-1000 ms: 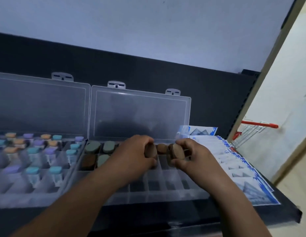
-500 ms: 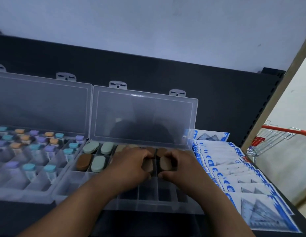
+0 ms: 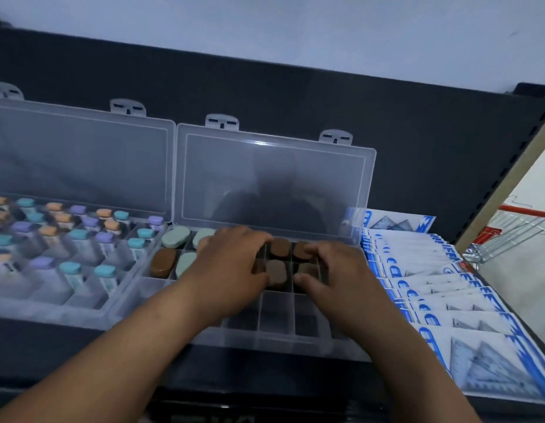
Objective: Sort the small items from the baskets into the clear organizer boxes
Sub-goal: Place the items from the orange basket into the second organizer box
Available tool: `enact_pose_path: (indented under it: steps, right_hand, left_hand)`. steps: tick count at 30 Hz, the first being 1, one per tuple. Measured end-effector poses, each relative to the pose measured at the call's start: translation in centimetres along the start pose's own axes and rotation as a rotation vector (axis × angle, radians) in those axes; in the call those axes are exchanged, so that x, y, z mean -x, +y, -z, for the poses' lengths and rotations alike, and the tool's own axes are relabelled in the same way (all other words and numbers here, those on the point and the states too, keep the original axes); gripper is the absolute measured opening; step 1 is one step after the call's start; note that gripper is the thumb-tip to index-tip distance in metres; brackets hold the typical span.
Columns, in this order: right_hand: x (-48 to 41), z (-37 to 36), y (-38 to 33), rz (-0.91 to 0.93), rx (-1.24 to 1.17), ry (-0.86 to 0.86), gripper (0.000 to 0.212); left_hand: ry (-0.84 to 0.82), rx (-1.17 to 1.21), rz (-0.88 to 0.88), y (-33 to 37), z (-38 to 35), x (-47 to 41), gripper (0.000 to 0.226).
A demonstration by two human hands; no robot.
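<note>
Dark shelf (image 3: 66,346), right organizer box (image 3: 295,340) looks about half done: left hand (image 3: 231,270) grip pinches a brown oval (image 3: 276,271), right hand (image 3: 341,279) grip a darker oval (image 3: 307,270), both at row 2, front rows empty.

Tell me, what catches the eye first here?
The left hand and right hand meet mid-frame over the open clear organizer box, each pinching a brown oval piece above its compartments. Pastel-capped vials stand in the second box at left; blue-and-white packets fan out at right.
</note>
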State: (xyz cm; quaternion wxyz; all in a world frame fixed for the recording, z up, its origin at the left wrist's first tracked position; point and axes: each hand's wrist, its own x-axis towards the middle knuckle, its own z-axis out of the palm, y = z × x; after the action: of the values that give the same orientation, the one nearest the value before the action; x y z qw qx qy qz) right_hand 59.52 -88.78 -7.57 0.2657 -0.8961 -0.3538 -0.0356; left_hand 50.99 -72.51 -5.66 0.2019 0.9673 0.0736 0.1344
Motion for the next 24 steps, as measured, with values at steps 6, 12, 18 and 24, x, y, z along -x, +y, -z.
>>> enact_pose_path:
  steps: [6, 12, 18, 24]
  right_hand:
    - [-0.7, 0.3, -5.0, 0.084, 0.326, -0.023, 0.063]
    - [-1.4, -1.1, -14.2, 0.201, 0.391, -0.130, 0.070]
    - [-0.6, -5.8, -26.3, 0.368, 0.365, -0.130, 0.073]
    - [1.7, -11.4, -39.9, 0.573, 0.297, -0.109, 0.077]
  left_hand:
    - [0.116, -0.384, -0.041, -2.9, 3.6, 2.5, 0.069]
    - [0.182, -0.522, 0.112, -8.5, 10.3, 8.4, 0.077]
    - [0.197, -0.594, 0.279, -15.8, 17.9, 18.2, 0.080]
    - [0.220, -0.637, 0.415, -23.5, 25.4, 29.8, 0.081]
